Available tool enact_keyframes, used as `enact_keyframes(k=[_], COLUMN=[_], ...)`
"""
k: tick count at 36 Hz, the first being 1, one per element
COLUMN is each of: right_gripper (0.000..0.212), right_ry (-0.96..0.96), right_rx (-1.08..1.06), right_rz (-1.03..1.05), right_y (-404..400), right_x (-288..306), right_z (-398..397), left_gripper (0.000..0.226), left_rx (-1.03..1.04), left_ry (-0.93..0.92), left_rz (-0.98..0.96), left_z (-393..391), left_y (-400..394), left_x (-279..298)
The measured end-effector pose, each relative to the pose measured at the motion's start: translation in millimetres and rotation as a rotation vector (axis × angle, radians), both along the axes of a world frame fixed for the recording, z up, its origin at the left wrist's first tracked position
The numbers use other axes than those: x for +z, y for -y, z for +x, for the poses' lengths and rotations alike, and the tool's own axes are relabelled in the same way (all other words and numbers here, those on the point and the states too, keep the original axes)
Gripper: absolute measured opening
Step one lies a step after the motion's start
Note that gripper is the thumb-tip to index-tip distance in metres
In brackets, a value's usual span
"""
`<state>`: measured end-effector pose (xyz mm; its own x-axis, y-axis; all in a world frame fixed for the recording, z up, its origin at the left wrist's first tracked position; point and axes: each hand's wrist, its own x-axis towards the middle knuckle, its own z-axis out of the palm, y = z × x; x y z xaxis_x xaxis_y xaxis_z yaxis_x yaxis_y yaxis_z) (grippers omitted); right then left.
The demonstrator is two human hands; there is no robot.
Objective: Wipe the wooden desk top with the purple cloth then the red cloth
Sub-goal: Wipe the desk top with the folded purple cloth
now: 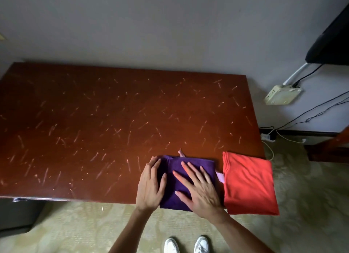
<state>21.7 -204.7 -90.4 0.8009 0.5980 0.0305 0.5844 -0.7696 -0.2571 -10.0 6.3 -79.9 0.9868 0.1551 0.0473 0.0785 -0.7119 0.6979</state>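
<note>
A folded purple cloth (pixel 172 196) lies at the front edge of the wooden desk top (pixel 113 120), right of centre. My left hand (pixel 150 184) rests flat on the cloth's left side, fingers straight. Spread flat over the cloth's middle and right part is my right hand (pixel 198 190). A folded red cloth (pixel 249 182) lies just right of the purple one, at the desk's front right corner, overhanging the edges. The desk top is covered with many pale scratch-like marks and specks.
A wall runs behind the desk. To the right, a white box (pixel 282 94) with cables hangs on the wall below a dark screen (pixel 332 41). A power strip (pixel 268 137) lies on the carpet. My white shoes (pixel 187 244) stand below the desk's front edge.
</note>
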Motion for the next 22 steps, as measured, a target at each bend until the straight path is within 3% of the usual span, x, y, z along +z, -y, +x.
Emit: enact_keyframes(k=[6, 11, 15, 22], right_gripper=[0.062, 0.064, 0.062, 0.061], right_ry=[-0.017, 0.008, 0.062, 0.076], right_rx=[-0.017, 0.089, 0.222, 0.352], right_rz=[-0.028, -0.108, -0.156, -0.192], right_y=[-2, 1, 7, 8], right_x=[2, 3, 7, 13], right_z=[25, 104, 184, 310], left_gripper=[0.049, 0.051, 0.051, 0.057], left_rx=[0.017, 0.079, 0.061, -0.19], left_ry=[0.029, 0.047, 0.043, 0.04], left_rz=[-0.026, -0.052, 0.085, 0.358], left_z=[31, 60, 72, 66], left_y=[11, 16, 25, 49], left_x=[5, 4, -8, -22])
